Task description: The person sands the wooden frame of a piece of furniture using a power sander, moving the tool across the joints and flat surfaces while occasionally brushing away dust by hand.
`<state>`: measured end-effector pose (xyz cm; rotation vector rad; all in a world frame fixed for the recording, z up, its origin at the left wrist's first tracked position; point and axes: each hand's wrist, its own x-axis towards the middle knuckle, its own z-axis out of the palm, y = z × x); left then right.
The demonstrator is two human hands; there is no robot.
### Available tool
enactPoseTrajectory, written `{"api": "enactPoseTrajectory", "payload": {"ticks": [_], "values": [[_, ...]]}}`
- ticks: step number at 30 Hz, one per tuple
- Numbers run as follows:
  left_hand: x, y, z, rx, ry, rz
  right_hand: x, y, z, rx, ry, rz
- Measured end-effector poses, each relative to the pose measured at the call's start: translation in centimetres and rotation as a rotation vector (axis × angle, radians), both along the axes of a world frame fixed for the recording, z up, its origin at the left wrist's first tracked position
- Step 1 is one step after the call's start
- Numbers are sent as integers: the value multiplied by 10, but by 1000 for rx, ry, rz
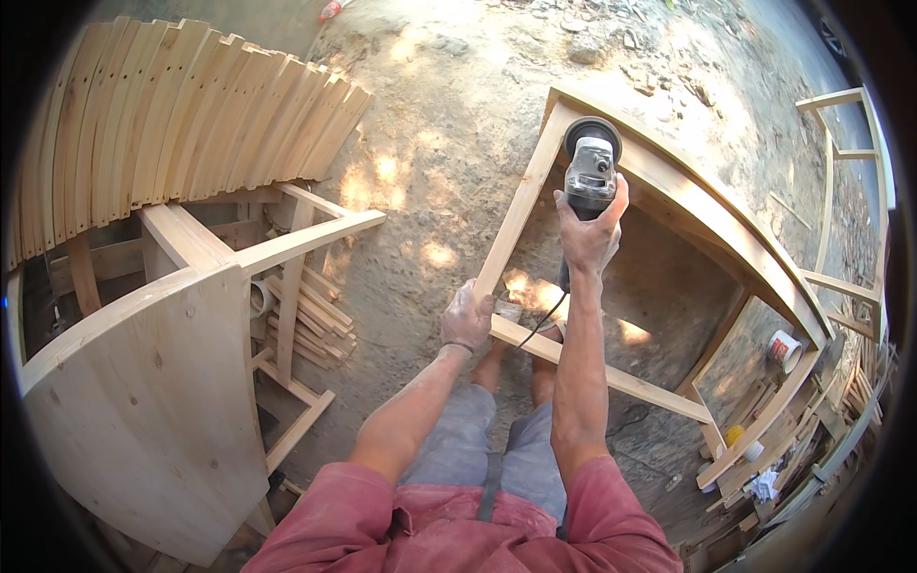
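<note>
My right hand is wrapped round the body of a grey and black angle grinder. Its dark round disc lies at the far corner of a pale wooden frame, over or against the wood; I cannot tell whether it touches. From the grinder a black cord hangs down past the frame's near rail. My left hand grips the near left corner of the same frame, fingers closed over the rail. The frame's right side is a long curved board.
To the left stands another wooden piece with a curved plywood panel. Behind it, many slats form a row. Thin wood strips lie on the ground. At the right are a white bucket, scrap wood and another open frame.
</note>
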<state>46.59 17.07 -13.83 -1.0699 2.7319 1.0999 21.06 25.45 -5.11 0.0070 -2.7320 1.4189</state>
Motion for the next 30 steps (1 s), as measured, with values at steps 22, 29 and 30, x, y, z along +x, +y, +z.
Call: {"api": "enactPoseTrajectory", "payload": {"ticks": [22, 29, 30], "values": [[4, -3, -7, 1, -44, -18, 5, 103, 6, 38, -119, -204], [7, -1, -18, -93, -60, -23, -1, 183, 10, -48, -124, -301], [2, 1, -9, -77, -59, -16, -2, 194, 9, -12, -80, -308]]}}
